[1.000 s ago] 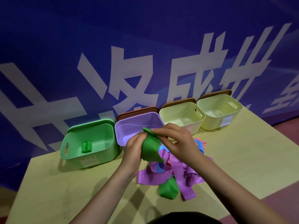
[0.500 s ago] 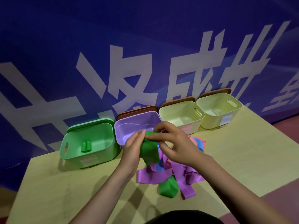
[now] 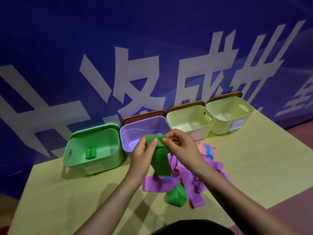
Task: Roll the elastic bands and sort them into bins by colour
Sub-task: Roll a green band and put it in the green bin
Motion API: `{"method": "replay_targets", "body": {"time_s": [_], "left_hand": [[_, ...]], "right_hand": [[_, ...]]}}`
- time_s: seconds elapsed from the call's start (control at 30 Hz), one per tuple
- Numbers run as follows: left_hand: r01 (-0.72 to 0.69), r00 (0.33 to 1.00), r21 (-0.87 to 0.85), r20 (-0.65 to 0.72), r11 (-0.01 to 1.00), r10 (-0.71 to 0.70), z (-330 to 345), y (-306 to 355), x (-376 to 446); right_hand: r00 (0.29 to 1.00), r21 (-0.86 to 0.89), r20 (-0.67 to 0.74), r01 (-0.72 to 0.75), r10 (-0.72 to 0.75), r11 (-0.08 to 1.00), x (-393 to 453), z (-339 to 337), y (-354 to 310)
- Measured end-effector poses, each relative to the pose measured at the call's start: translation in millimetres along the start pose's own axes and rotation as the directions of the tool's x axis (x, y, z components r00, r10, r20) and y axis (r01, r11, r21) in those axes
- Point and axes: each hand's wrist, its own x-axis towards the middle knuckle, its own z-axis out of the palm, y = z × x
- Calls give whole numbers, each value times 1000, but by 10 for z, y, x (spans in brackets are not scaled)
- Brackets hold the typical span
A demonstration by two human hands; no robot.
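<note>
Hands, left [image 3: 144,154] and right [image 3: 182,148], pinch a flat green band [image 3: 160,160], its top edge folded over.

Mid-frame, the left hand [image 3: 144,152] and right hand [image 3: 182,147] meet, fingertips pinching together, forearms reaching up from the lower edge.

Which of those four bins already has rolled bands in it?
The green bin, far left of the row: two green rolls lie inside. The purple and two pale yellow bins look empty.
</note>
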Motion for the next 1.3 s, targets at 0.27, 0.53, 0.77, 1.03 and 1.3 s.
{"method": "replay_targets", "body": {"time_s": [0.27, 0.53, 0.77, 1.03, 1.3], "left_hand": [[101, 995, -38, 1, 994, -101, 33, -13, 44], [107, 993, -15, 59, 994, -106, 6, 15, 65], [164, 985, -86, 61, 983, -159, -8, -52, 103], [140, 971, 8, 195, 990, -139, -29, -114, 43], [71, 981, 118, 170, 991, -90, -140, -95, 69]], "right_hand": [[994, 48, -107, 3, 2, 999, -1, 73, 67], [996, 105, -75, -30, 38, 994, 35, 62, 50], [994, 147, -7, -111, 113, 983, 98, -18, 12], [990, 161, -24, -134, 140, 978, 165, 4, 54], [980, 128, 0, -196, 197, 972, 246, -15, 30]]}}
